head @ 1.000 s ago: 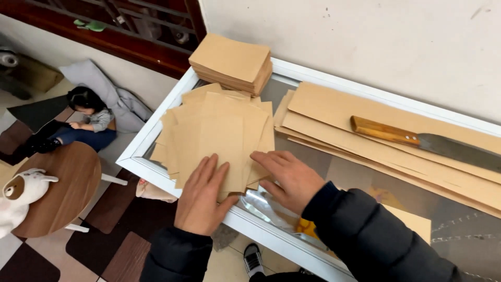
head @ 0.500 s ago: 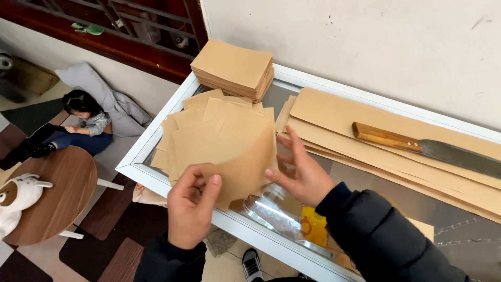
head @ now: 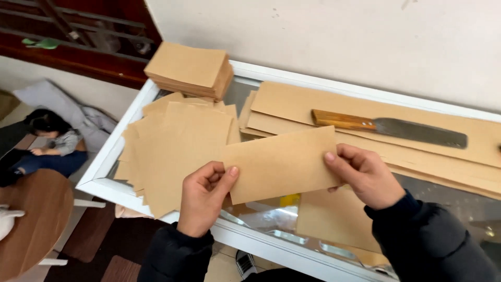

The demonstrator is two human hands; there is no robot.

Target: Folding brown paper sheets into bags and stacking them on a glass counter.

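Brown paper sheet (head: 282, 164) held up over the tabletop (head: 365, 94), just beside the loose pile (head: 172, 146). Left hand (head: 206, 198) and right hand (head: 362, 175) pinched on its ends. Light, thin, bendy, easy to crease. Best held at both short edges.

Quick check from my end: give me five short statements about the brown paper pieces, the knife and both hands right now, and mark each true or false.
1. Both hands hold one folded brown paper piece above the glass-topped table. True: the left hand pinches its left edge, the right hand its right edge.
2. The knife lies on the floor. False: it lies on the long brown sheets near the wall.
3. A neat stack of brown pieces sits at the table's far corner. True.
4. The right hand grips the knife's wooden handle. False: it holds only the paper piece.
5. The loose pile of brown sheets lies left of the held piece. True.
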